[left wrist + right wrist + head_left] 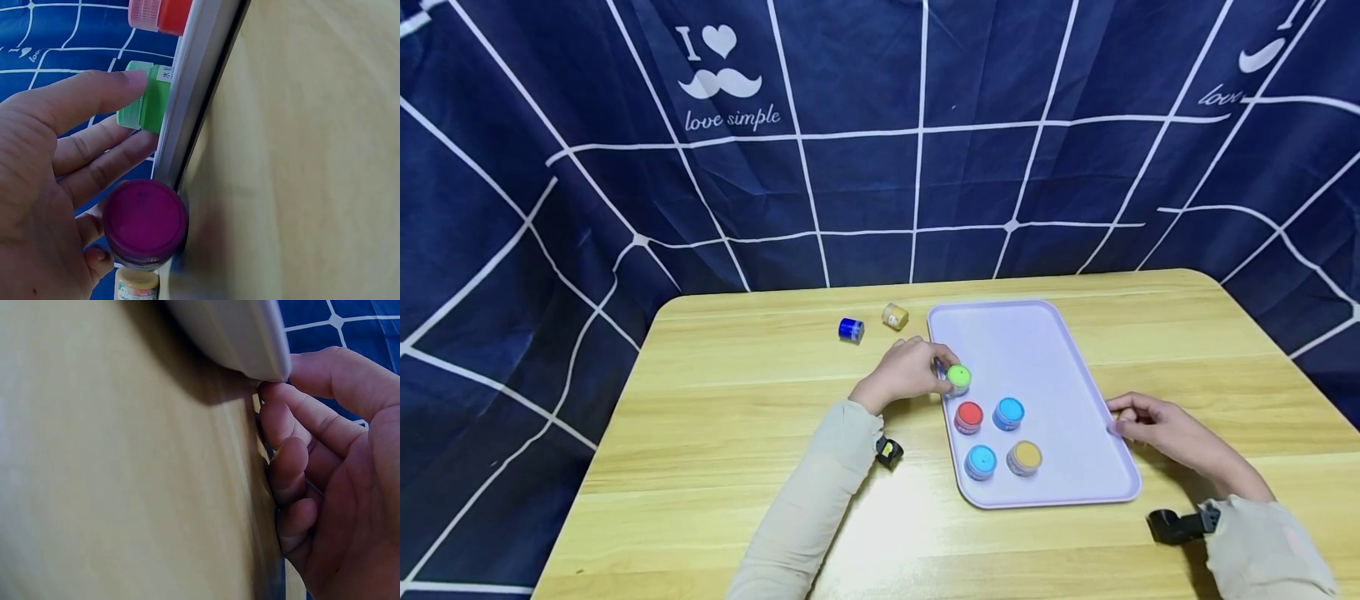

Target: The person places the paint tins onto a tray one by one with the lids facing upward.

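Note:
My left hand [913, 368] pinches a small green jar [958, 377] between thumb and fingers at the left side of the lilac tray [1037, 333]. In the left wrist view, the green jar [153, 103] stands against the tray with the thumb on its side. A purple jar [145, 219] sits close beside the ring and little fingers; the hand hides it in the head view. My right hand [1168, 425] holds the tray's right rim. The right wrist view shows its thumb and a fingertip at the tray's edge [269, 350].
A red jar [968, 417], two light blue jars [1009, 413] and an orange-yellow jar [1025, 458] stand in the tray's near left part. Behind my left hand, a dark blue jar [851, 330] and a yellow jar [895, 317] lie on the wooden table [737, 400].

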